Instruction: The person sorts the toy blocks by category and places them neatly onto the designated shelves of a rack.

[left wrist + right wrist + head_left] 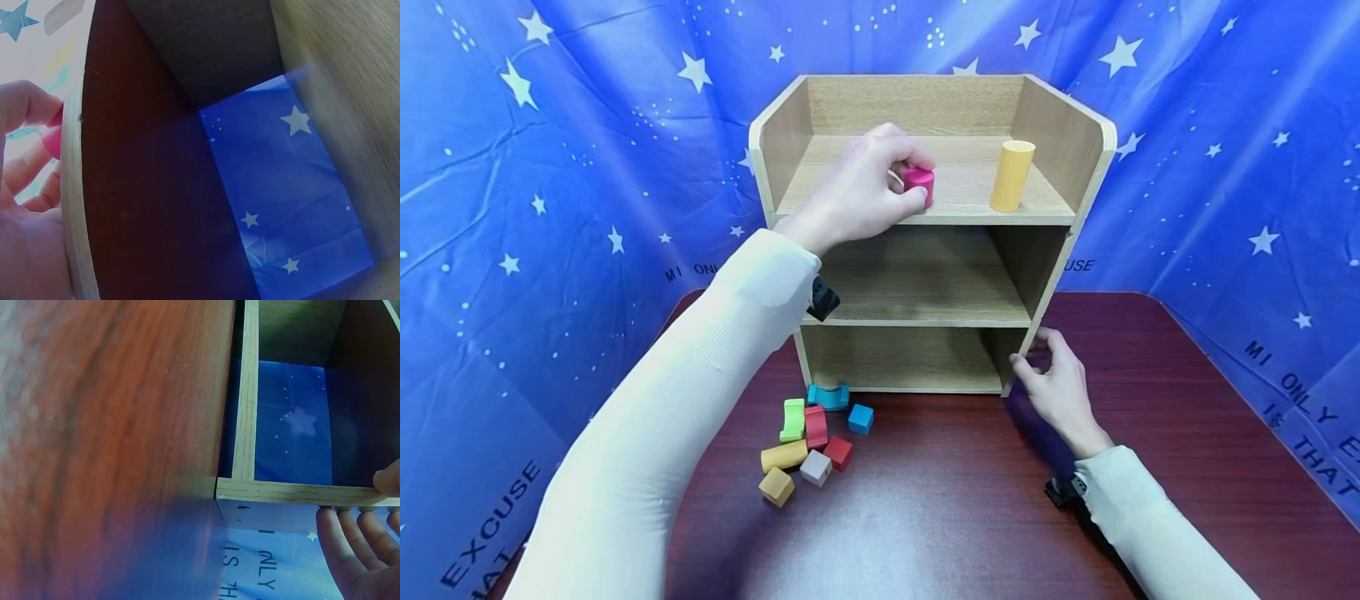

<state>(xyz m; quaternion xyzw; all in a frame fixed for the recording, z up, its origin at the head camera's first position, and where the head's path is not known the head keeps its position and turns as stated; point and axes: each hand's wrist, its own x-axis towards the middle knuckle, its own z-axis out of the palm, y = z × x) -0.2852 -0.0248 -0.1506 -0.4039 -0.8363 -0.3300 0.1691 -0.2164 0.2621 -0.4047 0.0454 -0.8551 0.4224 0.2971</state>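
My left hand (pixel 872 183) pinches a short pink cylinder block (pixel 922 185) between thumb and fingers, at the front of the top board of the wooden shelf (pixel 917 313). In the left wrist view the block (pixel 54 141) is partly hidden behind a board edge; whether it touches the board I cannot tell. A tall yellow cylinder (pixel 1012 177) stands upright to its right on the same board. Low on the shelf's right side, my right hand (pixel 1060 387) grips the side panel (pixel 287 492), thumb at its front edge and fingers against its outer face.
On the dark red table (pixel 940 500), left of centre, lie several blocks: a blue arch (pixel 828 398), a green arch (pixel 792 421), a red arch (pixel 816 427), a yellow cylinder (pixel 784 456) and small cubes (pixel 816 468). A blue starry cloth (pixel 550 250) hangs behind.
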